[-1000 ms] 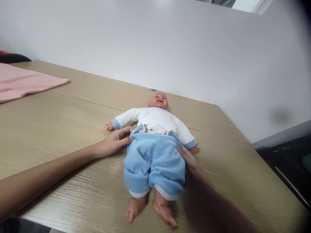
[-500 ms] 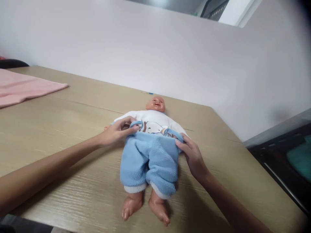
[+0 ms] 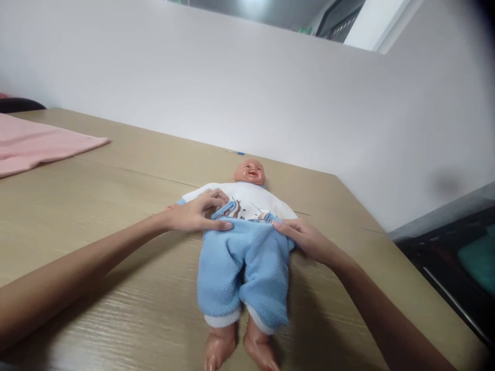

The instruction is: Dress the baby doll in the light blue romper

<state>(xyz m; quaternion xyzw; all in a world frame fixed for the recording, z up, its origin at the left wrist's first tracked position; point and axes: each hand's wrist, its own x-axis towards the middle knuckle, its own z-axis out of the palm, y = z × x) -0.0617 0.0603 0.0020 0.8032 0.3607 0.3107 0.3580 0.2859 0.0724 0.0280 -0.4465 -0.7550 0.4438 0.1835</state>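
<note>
A baby doll [image 3: 249, 172] lies face up on the table, its bare feet toward me. It wears a white top [image 3: 247, 192] with a printed animal and blue fleece trousers [image 3: 232, 268] with white cuffs. Blue shoulder straps, including the left strap [image 3: 225, 209], lie loose over the belly. My left hand [image 3: 193, 212] rests at the waistband with thumb and fingers apart, the strap loop between them. At the other side of the waist, my right hand [image 3: 309, 238] has its thumb on top of the waistband; its fingers are mostly hidden behind the cloth.
The wooden table [image 3: 116, 206] reaches back to a white wall [image 3: 193, 87]. A pink cloth [image 3: 42, 144] lies at the far left. Behind the doll's head is a small blue-ended object [image 3: 241, 153]. A dark object with teal inside [image 3: 479, 257] stands beyond the right edge.
My left fingers have spread from the left strap, with the thumb now on the waistband. My right hand has turned inward along the waist. The doll appears slightly lower in view.
</note>
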